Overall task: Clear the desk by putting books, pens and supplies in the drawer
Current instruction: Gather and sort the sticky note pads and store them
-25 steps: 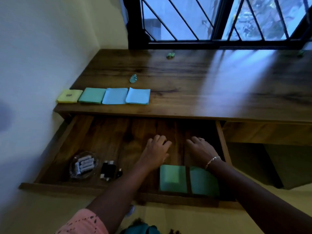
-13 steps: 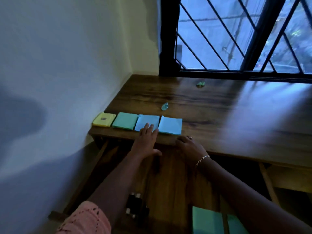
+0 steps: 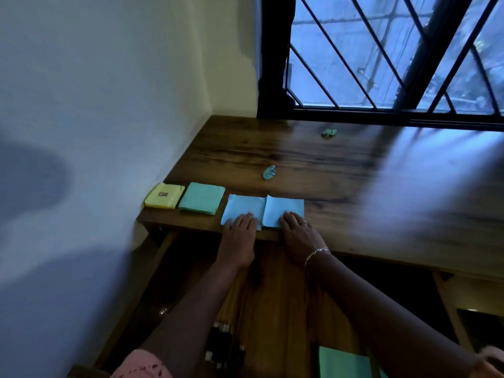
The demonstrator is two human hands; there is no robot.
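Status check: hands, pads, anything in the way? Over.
Left hand flat on left blue pad, right hand on right blue pad. Both at desk edge; drawer open below. Path clear.

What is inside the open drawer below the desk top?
A green pad and some small dark items lie in the drawer. Both forearms cover part of its floor, so anything under them is hidden.

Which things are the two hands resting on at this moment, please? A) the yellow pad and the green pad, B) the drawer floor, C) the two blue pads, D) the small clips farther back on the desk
C: the left hand lies on the left blue pad and the right hand on the right blue pad, fingers flat.
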